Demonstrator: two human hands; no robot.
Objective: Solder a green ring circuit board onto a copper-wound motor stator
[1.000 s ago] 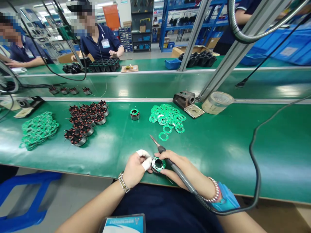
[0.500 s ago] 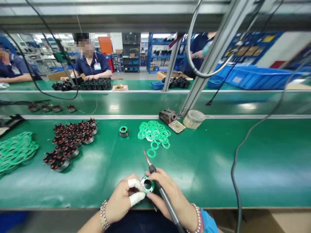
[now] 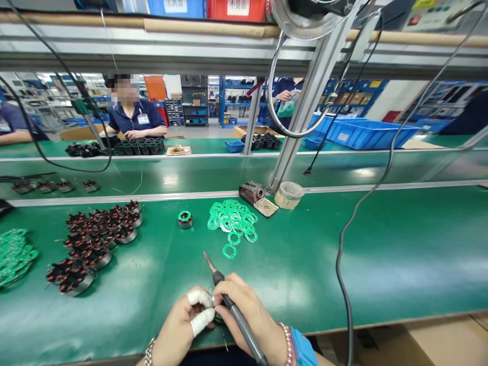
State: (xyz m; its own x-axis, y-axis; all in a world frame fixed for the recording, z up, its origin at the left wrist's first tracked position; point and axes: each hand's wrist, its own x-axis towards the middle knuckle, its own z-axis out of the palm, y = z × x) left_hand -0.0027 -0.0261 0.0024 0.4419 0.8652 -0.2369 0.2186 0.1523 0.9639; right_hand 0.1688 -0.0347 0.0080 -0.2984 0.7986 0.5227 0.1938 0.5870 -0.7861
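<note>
1. The held part (image 3: 218, 318) sits between the two hands, just above the near edge of the desk (image 3: 305, 254). Fingers cover most of it.
2. The left hand (image 3: 177, 320) comes in from the left, its thumb and forefinger in white covers – nearly together, pinching the part's left side.
3. The right hand (image 3: 255, 307) has its thumb and forefinger tips brought close together at the part's right side; whether they press on it, I cannot tell. These fingers also have the soldering iron (image 3: 240, 319) gripped, its handle slanting across the hand and its tip pointing forward and left, away from the part.
4. Of the part, only a dark side with a little green shows; a thin wire (image 3: 225, 341) hangs below it.
5. Farther forward on the desk lie a pile of green ring boards (image 3: 232, 218), one stator topped with a board (image 3: 185, 221), and, to the left, rows of copper-wound stators (image 3: 93, 256).
</note>
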